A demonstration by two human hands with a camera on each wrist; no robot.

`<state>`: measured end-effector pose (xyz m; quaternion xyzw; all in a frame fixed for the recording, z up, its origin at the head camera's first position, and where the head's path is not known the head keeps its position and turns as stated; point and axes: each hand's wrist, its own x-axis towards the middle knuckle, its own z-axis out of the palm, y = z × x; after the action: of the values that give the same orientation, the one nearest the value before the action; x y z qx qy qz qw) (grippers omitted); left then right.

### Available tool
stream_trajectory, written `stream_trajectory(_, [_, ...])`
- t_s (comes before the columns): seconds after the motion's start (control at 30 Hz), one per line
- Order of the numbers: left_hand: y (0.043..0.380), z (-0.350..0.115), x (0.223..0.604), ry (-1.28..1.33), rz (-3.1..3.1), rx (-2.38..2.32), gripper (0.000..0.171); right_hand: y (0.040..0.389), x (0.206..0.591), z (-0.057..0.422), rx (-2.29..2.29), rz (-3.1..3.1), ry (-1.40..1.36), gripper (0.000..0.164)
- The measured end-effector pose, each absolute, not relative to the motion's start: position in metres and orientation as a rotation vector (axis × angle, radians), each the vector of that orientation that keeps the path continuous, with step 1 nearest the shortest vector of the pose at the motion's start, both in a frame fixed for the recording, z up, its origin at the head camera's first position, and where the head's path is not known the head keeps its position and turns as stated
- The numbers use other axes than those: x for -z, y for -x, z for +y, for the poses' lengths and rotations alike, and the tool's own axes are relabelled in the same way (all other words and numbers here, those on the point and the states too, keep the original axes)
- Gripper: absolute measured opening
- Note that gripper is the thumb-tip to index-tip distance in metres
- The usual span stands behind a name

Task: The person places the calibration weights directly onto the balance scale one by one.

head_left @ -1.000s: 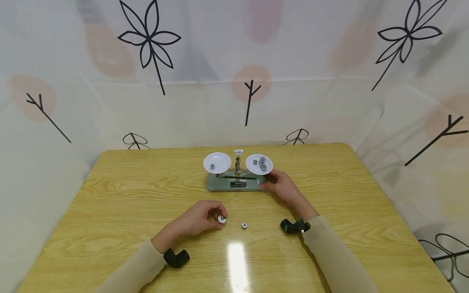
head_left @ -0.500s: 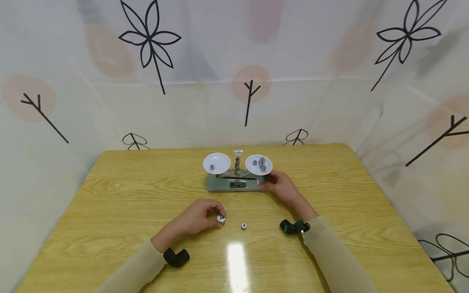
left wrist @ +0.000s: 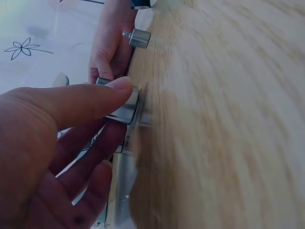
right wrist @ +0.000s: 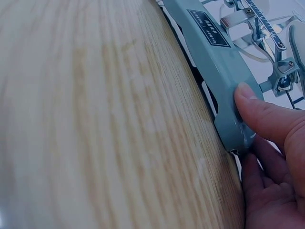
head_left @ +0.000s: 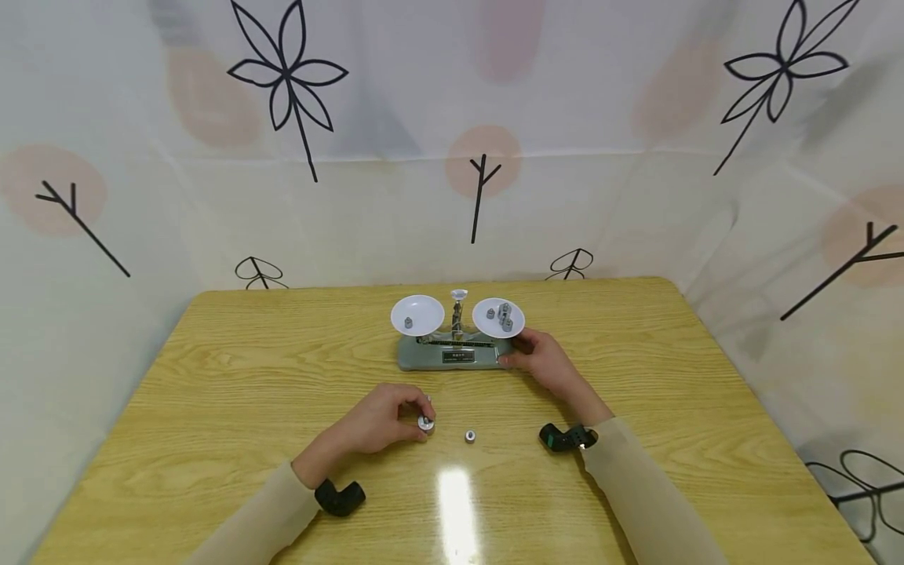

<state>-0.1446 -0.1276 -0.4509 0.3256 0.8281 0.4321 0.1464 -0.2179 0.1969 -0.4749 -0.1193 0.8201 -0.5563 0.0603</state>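
My left hand (head_left: 384, 417) pinches a silver metal balance weight (head_left: 425, 423) between thumb and fingers, low over the table. In the left wrist view, the thumb lies across this weight's (left wrist: 126, 106) side. A second metal piece (left wrist: 125, 145) shows partly behind the fingers there. My right hand (head_left: 545, 362) holds the right end of a grey-green balance scale (head_left: 421, 355). Its thumb rests on the base (right wrist: 224, 76) in the right wrist view, with the other fingers behind the end. On the left pan (head_left: 424, 310) stands one small weight; several weights stand on the right pan (head_left: 485, 327).
A smaller weight (head_left: 470, 436) stands upright on the wooden table (head_left: 282, 353), right of my left hand. A patterned cloth (head_left: 381, 227) hangs behind the table and along both sides. Black cameras sit on both wrists.
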Motion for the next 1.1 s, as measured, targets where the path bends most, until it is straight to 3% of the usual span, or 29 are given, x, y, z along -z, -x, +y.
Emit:
stream_trajectory(0.73, [0.143, -0.129, 0.44, -0.908, 2.452, -1.262, 0.023, 0.218, 0.475, 0.197, 1.691, 2.477, 0.378, 0.06])
stream_trajectory(0.97, [0.143, -0.131, 0.437, -0.88, 2.481, -1.281, 0.024, 0.199, 0.439, 0.188, 1.674, 2.464, 0.376, 0.056])
stream_trajectory(1.1, [0.144, -0.132, 0.435, -0.871, 2.493, -1.289, 0.025, 0.199, 0.439, 0.188, 1.67, 2.473, 0.374, 0.055])
